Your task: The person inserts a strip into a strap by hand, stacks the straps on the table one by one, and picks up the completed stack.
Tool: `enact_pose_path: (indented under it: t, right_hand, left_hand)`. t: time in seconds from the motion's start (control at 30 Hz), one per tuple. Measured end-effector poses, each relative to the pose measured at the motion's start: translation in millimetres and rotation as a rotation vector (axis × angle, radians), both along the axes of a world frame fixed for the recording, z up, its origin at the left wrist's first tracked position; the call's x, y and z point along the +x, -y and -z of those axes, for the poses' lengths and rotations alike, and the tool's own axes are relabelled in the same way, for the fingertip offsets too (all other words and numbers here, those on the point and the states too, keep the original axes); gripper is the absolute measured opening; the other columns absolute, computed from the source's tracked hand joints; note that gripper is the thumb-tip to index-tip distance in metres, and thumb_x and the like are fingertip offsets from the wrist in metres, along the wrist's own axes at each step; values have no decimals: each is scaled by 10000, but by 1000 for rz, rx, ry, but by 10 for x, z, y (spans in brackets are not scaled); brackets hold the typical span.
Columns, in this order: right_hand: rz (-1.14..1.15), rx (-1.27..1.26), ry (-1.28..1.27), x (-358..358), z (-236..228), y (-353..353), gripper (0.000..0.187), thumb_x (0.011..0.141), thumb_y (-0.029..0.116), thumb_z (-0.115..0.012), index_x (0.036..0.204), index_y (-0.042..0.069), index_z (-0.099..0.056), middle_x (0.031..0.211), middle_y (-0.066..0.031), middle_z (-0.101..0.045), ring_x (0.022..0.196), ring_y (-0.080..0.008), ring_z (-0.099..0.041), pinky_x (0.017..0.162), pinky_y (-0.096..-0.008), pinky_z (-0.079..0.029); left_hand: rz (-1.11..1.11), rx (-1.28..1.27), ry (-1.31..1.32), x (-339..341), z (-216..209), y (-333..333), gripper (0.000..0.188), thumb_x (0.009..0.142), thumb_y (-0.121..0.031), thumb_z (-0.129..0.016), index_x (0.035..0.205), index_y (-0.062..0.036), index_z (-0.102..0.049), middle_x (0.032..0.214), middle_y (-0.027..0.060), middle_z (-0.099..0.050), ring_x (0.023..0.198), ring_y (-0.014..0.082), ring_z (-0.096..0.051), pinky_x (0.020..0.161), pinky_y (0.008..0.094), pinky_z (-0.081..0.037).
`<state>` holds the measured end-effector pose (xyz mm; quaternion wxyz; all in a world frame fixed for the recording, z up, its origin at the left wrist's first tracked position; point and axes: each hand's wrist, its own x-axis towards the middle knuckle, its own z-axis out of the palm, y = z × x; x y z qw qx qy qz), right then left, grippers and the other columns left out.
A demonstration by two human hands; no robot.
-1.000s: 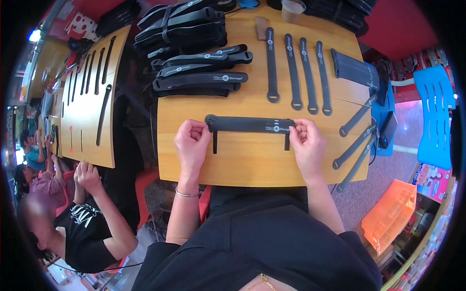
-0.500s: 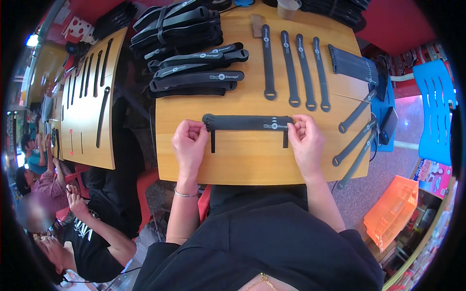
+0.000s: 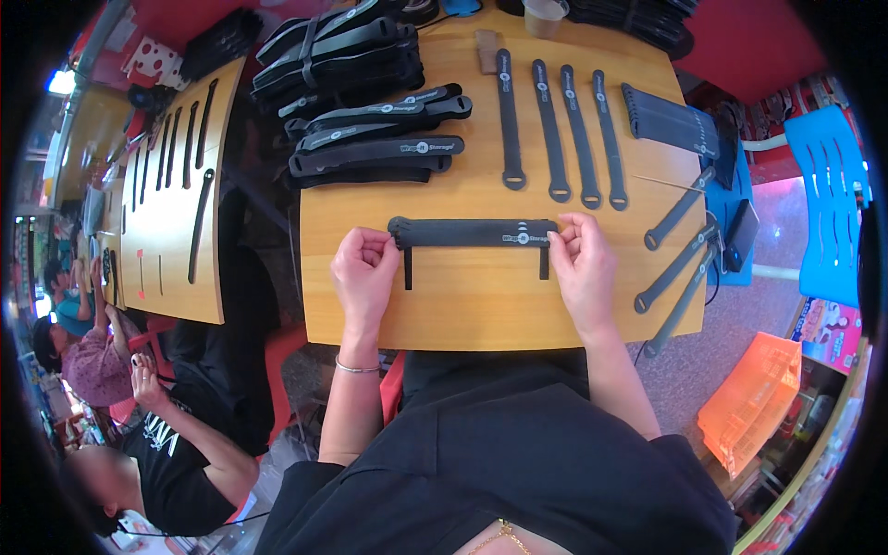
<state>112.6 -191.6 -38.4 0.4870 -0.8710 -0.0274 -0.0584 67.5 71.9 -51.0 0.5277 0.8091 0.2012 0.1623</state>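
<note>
Wooden and light brown, the table (image 3: 481,314) carries a black strap (image 3: 474,232) lying flat across its middle, and the left hand (image 3: 363,274) pinches its left end while the right hand (image 3: 581,268) pinches its right end. Behind it lie a pile of folded black straps (image 3: 370,148) on the left and four single straps (image 3: 560,125) in a row, with more loose straps (image 3: 680,264) at the right edge. Beside the table stand a second table (image 3: 171,185) with straps on the left, a blue chair (image 3: 832,203) and an orange crate (image 3: 749,407) on the right; whether anything is in the crate I cannot tell.

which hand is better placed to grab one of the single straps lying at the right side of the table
Right. The right hand pinches the strap stack at its right end, nearest the loose grey straps; the left hand is at the far end.
</note>
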Motion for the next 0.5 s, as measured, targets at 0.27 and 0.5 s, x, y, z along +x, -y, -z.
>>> enact_pose_path:
  t: [0.27, 0.5]
  right_hand:
    - [-17, -12, 10, 14, -10, 21, 264, 827, -12, -671, 1065, 21, -562, 760, -76, -554, 624, -193, -556, 587, -337, -465]
    - [-35, -26, 29, 36, 36, 71, 296, 824, -12, -671, 1093, 31, -556, 786, -87, -557, 642, -213, -559, 594, -341, -467]
  left_hand:
    - [-3, 317, -39, -76, -198, 158, 146, 793, 32, -671, 930, -5, -636, 965, 106, -628, 655, 128, -581, 615, 239, -474]
    - [664, 741, 88, -25, -297, 863, 533, 879, -289, -616, 1312, 6, -522, 1440, 209, -415, 1380, 355, -342, 1140, 490, -249]
